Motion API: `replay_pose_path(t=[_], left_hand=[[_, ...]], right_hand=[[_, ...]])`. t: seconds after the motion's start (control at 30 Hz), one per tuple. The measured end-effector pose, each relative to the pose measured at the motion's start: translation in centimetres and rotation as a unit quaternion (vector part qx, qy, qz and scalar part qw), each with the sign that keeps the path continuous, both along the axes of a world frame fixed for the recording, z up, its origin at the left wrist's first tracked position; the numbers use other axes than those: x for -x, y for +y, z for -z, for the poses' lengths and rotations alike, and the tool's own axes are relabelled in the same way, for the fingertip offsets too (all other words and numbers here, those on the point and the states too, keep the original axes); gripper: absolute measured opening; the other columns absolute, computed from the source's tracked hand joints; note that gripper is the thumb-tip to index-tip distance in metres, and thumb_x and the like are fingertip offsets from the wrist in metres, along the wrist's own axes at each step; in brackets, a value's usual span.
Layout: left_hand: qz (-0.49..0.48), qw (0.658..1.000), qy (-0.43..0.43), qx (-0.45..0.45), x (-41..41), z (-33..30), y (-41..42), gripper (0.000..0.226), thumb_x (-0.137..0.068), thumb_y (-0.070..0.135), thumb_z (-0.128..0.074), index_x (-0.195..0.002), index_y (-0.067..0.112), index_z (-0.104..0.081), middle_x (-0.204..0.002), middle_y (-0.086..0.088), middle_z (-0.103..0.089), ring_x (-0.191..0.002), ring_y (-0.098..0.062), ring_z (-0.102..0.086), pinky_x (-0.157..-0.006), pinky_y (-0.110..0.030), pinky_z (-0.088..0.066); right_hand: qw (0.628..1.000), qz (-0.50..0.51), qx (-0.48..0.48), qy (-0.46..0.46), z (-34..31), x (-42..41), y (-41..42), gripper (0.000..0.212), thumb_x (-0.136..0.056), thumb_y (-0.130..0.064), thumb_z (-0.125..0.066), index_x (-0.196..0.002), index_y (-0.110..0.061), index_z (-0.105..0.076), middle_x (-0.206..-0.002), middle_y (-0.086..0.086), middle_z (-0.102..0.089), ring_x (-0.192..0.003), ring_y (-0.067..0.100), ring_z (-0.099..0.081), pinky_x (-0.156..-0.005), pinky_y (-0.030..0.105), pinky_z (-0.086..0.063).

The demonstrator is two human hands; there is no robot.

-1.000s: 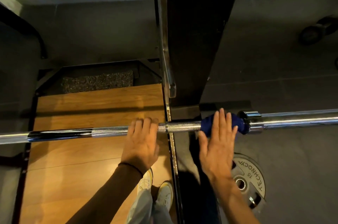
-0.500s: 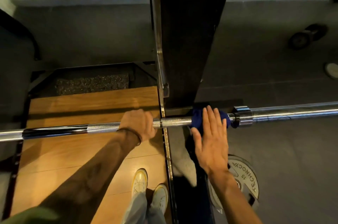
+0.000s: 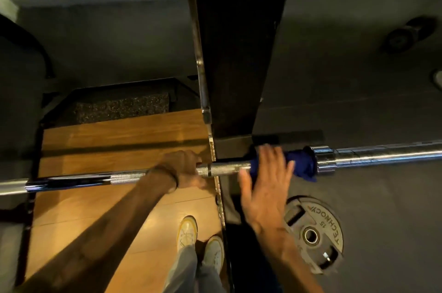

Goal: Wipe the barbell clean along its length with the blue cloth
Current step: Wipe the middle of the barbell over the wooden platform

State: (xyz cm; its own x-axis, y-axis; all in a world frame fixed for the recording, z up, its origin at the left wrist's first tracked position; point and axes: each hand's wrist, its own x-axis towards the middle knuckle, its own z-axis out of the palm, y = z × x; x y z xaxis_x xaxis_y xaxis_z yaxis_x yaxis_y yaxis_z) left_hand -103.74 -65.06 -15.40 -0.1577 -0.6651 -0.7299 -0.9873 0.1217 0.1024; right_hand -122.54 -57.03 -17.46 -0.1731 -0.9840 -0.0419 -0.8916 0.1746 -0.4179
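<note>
the barbell [image 3: 239, 168] runs level across the view from the left edge to the right edge, passing in front of a dark upright post [image 3: 239, 53]. its knurled middle part shows between the two hands, and a thick chrome collar [image 3: 324, 160] sits on it toward the right, with the smooth sleeve going on past that.

the left hand [image 3: 181, 168] is closed around the bar just left of the post, knuckles up, fingers curled over the top of the bar and pressed together; a dark band circles the wrist. the right hand [image 3: 265, 185] lies flat and open, palm down, its fingers [image 3: 270, 156] held straight and slightly spread, a little blurred. they reach over the top of the bar and press on the blue cloth [image 3: 301, 167], which is wrapped around the bar. the cloth lies under the fingers and sticks out to their right, bunched up against the collar and touching it, with a corner hanging below the bar. the thumb points left, beside the bare knurled part.

below the right wrist a round weight plate [image 3: 318, 225] lies flat on the dark floor [image 3: 382, 221]. under the left arm is a wooden platform [image 3: 95, 209], and two pale shoes [image 3: 189, 230] stand on it near its right edge.
</note>
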Motion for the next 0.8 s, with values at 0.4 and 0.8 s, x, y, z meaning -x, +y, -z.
replay_pose_path(t=[0.4, 0.8], left_hand=[[0.048, 0.946, 0.054, 0.315, -0.5, 2.3, 6.7, 0.095, -0.079, 0.073, -0.045, -0.153, 0.015, -0.029, -0.155, -0.005, -0.035, -0.144, -0.023, -0.033, -0.119, -0.044, -0.017], [0.072, 0.947, 0.089, 0.3, -0.9, 1.3, 6.5, 0.09, -0.088, 0.072, -0.034, -0.156, 0.015, -0.02, -0.162, -0.006, -0.016, -0.15, -0.022, -0.014, -0.12, -0.048, -0.018]], right_hand=[[0.999, -0.032, -0.015, 0.008, 0.0, -1.0, 3.1, 0.077, -0.101, -0.063, -0.026, -0.161, -0.015, -0.02, -0.17, 0.005, -0.013, -0.158, 0.021, -0.002, -0.127, 0.046, 0.001], [0.998, 0.008, 0.018, 0.052, 0.8, 2.5, 2.1, 0.08, -0.104, -0.062, -0.014, -0.156, -0.005, -0.032, -0.164, 0.013, -0.031, -0.155, 0.029, -0.019, -0.125, 0.053, -0.011]])
